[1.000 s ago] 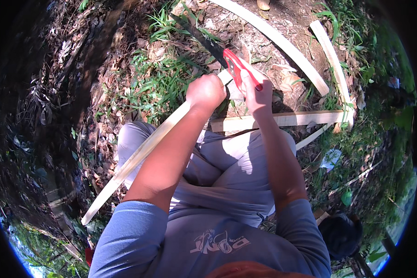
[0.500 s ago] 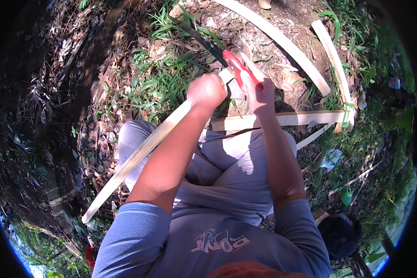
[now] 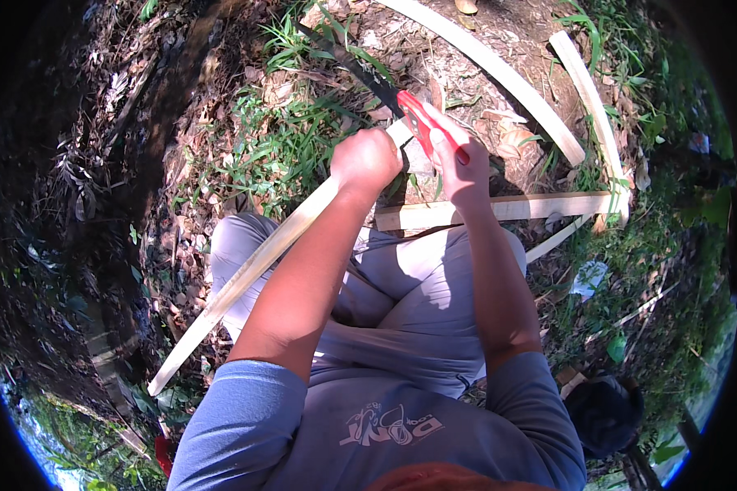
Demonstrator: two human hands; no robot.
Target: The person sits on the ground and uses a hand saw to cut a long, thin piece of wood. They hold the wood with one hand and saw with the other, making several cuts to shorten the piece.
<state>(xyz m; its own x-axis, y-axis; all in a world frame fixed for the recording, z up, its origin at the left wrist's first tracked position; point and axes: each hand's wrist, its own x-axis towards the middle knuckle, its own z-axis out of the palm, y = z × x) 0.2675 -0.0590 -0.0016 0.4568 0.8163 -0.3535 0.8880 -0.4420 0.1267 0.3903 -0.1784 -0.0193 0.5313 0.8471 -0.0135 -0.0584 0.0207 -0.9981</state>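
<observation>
My left hand (image 3: 367,162) is closed round a long pale wooden strip (image 3: 241,288). The strip slants from the lower left, past my left knee, to a short end that shows just beyond my fist. My right hand (image 3: 468,173) grips the red handle of a handsaw (image 3: 368,78). The saw's dark blade points away to the upper left, and its handle end lies close by the strip's far end. Whether the blade touches the wood cannot be made out; the teeth are too small to see.
Beyond my hands a long curved-looking wooden strip (image 3: 499,74) lies on the leafy ground. Another strip (image 3: 585,102) lies at the right, meeting a flat piece (image 3: 540,206) beside my right knee. A dark round object (image 3: 604,416) stands at the lower right.
My right hand and the saw handle have shifted slightly toward me and to the right. The fingers of that hand are more curled. My left hand holds the strip in nearly the same place.
</observation>
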